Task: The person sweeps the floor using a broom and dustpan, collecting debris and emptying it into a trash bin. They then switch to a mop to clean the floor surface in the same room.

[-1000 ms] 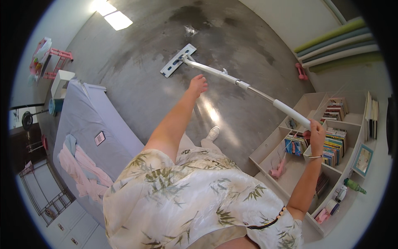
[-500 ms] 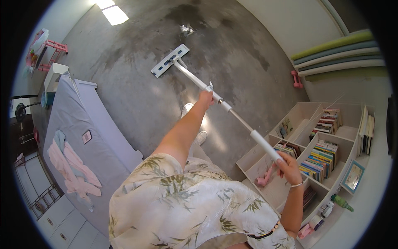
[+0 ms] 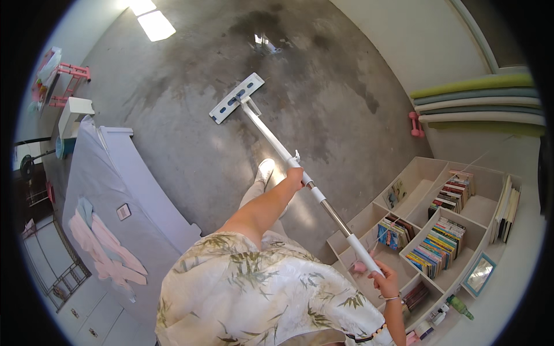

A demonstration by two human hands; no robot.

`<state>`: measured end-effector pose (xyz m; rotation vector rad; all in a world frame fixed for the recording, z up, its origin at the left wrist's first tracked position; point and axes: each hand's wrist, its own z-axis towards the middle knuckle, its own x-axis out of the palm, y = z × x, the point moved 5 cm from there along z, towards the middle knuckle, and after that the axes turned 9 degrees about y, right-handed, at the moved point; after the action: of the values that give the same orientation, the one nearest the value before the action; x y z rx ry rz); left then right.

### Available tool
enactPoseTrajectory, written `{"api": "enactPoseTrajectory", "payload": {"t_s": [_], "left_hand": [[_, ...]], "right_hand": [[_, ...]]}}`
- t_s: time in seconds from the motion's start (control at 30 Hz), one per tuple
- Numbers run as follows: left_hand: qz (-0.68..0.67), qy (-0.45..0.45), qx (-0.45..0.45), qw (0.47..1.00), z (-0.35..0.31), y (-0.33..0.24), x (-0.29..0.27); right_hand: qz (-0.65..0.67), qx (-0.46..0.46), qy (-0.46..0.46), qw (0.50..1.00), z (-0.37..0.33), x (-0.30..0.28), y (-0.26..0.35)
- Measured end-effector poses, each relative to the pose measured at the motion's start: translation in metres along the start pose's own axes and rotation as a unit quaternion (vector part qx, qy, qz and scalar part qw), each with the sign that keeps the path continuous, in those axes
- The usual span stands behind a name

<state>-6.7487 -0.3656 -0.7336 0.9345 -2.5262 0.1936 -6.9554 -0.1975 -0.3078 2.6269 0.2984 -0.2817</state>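
Note:
A white flat mop (image 3: 268, 135) slants across the view, its rectangular head (image 3: 236, 99) flat on the grey concrete floor. My left hand (image 3: 295, 177) is wrapped round the middle of the pole, just below a small white clip. Near the pole's lower right end, my right hand (image 3: 385, 281) grips the white handle section. Bare metal tube shows between the two white sleeves. Dark wet patches (image 3: 259, 29) mark the floor beyond the mop head.
On the left stands a bed (image 3: 153, 190) with a grey sheet and pink clothes (image 3: 104, 248). A white bookshelf (image 3: 424, 164) with books fills the right side. Rolled or folded mats (image 3: 479, 101) and a pink dumbbell (image 3: 415, 124) lie by the right wall. A pink stool (image 3: 72, 72) stands far left.
The mop has shifted slightly nearer to me, both hands moving with it and keeping their grip. My right hand is lower in view, over the shelf's near end.

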Motion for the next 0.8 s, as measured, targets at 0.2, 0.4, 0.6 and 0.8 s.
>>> {"api": "enactPoseTrajectory", "payload": {"t_s": [0.2,0.4,0.6,0.8], "left_hand": [[0.054,-0.044,-0.009,0.998,-0.01,-0.013,0.013],[0.088,-0.08,0.041,0.992,0.042,-0.071,-0.029],[0.031,-0.033,0.086,0.995,0.044,-0.18,-0.033],[-0.015,0.025,0.042,0.999,0.021,-0.143,-0.029]], "right_hand": [[0.015,0.016,-0.014,1.0,0.016,-0.007,0.004],[0.008,0.002,0.001,1.0,0.064,0.035,0.011],[0.056,-0.006,0.025,0.998,0.117,0.084,0.072],[0.079,-0.012,0.051,0.995,0.086,0.097,0.056]]}}
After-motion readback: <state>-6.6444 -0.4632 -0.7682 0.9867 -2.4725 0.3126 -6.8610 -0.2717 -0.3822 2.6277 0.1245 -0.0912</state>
